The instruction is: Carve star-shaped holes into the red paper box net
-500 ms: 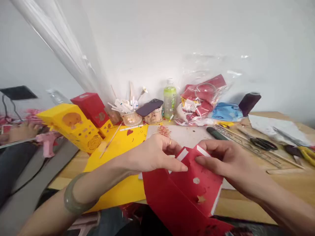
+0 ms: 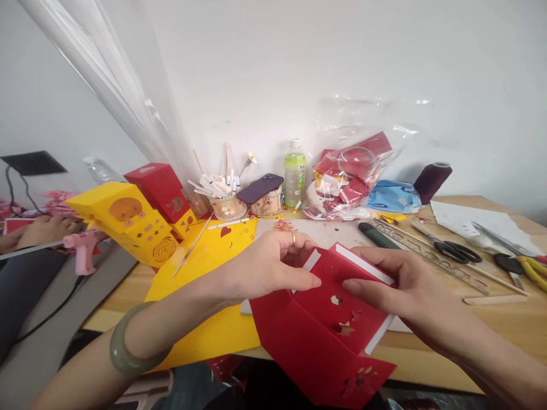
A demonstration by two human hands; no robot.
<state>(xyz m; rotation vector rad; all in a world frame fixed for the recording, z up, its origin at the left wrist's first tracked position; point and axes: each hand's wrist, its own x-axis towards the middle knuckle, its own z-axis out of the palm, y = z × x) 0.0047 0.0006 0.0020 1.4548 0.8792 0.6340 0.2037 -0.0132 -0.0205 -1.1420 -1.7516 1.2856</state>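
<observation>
A sheet of red cardstock (image 2: 316, 324), creased into panels, is held between my two hands above the front of the table. It has cut-out shapes, among them a star, and white strips run along several of its edges. My left hand (image 2: 277, 267) pinches its upper left part, thumb on top and fingers behind. On the upper right, my right hand (image 2: 388, 285) grips the sheet the same way, its thumb flat on the red face near a round hole. The fingertips behind the sheet are hidden.
Yellow paper (image 2: 205, 324) lies at left beside yellow and red paper boxes (image 2: 132, 222). A pink glue gun (image 2: 83, 250) and another person's hands (image 2: 43, 230) are farther left. Scissors (image 2: 453, 250), a ruler (image 2: 427, 259) and a utility knife (image 2: 378, 234) lie right. Behind stands a bottle (image 2: 294, 176).
The upper right white-edged flap has opened out flatter, showing a longer strip. My right hand has shifted slightly right, and the sheet's lower end has risen a little.
</observation>
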